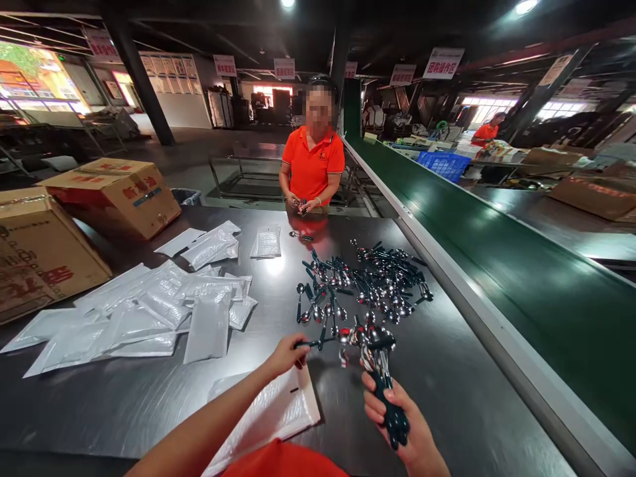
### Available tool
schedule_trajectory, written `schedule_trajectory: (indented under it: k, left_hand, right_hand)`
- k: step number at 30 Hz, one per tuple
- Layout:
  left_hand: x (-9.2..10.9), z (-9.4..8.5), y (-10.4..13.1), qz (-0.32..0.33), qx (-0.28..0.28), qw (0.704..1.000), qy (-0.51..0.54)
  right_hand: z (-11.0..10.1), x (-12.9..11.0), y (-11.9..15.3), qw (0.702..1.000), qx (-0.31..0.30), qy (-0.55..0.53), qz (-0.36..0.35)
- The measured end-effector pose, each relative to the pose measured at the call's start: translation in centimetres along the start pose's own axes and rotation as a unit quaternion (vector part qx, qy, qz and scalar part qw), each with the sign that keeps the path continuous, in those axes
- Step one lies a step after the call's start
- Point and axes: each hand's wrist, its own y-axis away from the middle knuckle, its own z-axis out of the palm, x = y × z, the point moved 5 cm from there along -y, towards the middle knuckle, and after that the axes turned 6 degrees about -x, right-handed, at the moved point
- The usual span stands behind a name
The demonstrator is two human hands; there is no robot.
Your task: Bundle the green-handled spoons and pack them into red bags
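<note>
At the bottom of the frame, two bare forearms reach forward over a dark, glossy tabletop (149, 391). The right hand (402, 424), lower right of centre, is closed in a fist around a bundle (380, 371) of dark-handled metal spoons. The handles sit in the palm and the shiny bowls fan out up and to the left, so the bundle's long axis runs from lower right to upper left. The left hand (288, 354), just left of the bundle's bowls, pinches the dark handle of a single spoon (322, 341). That spoon lies nearly level, pointing right toward the bundle; whether its bowl end touches the bundle is hard to tell in the clutter. The left hand's grip is a closed fingertip pinch, not a full fist.

Under the left forearm lies a white bubble mailer (278, 414), flat on the tabletop.

Just beyond the hands, in the middle of the frame, a loose pile of spoons (368, 281) spreads across the tabletop, handles pointing every way. To the left of centre lies a heap of mailers (163, 308), overlapping one another.

Further left stand cardboard boxes (119, 192). Along the right runs a green conveyor belt (497, 265). At the far edge of the tabletop, upper centre, a person in an orange shirt (312, 162) stands facing this way, hands together holding something small.
</note>
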Motion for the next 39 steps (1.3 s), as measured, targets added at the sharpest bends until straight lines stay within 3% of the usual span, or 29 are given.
schedule_trajectory:
  k: [4,11,17,19,22,27,31,35,37,39]
  left_hand:
    - [-0.4,0.2,-1.1,-0.009,0.023,0.999,0.038]
    - [0.9,4.5,-0.4,-0.044,-0.032,0.987,0.151]
    - [2.1,6.9,0.0,-0.056,-0.024,0.994,0.086]
    - [2.1,6.5,-0.4,-0.061,0.000,0.998,0.033]
    - [2.5,4.3,-1.0,-0.051,0.056,0.995,-0.062]
    - [4.3,0.9,-0.8,-0.008,0.101,0.967,-0.235]
    - [5.8,1.5,1.2,0.044,0.140,0.920,-0.364]
    - [6.3,3.4,2.6,0.082,0.155,0.878,-0.445]
    - [6.3,3.2,2.7,0.074,0.166,0.864,-0.470]
    - [6.5,1.6,2.6,0.056,0.189,0.851,-0.487]
  right_hand:
    - [-0.3,-0.6,-0.8,0.992,0.058,0.105,-0.029]
    - [0.4,1.3,-2.3,0.964,0.105,0.243,-0.033]
    - [0.4,2.2,-3.0,0.930,0.152,0.328,-0.069]
    - [0.2,2.5,-3.1,0.933,0.142,0.326,-0.055]
    - [-0.2,2.6,-2.9,0.947,0.130,0.292,-0.032]
    - [-0.1,2.5,-2.4,0.973,0.111,0.202,-0.023]
    - [0.2,2.3,-2.9,0.963,0.136,0.230,-0.031]
    - [0.2,2.1,-3.5,0.983,0.140,0.112,-0.041]
    - [0.0,2.0,-3.6,0.986,0.136,0.090,-0.039]
    - [-0.7,1.5,-3.4,0.979,0.153,0.130,-0.046]
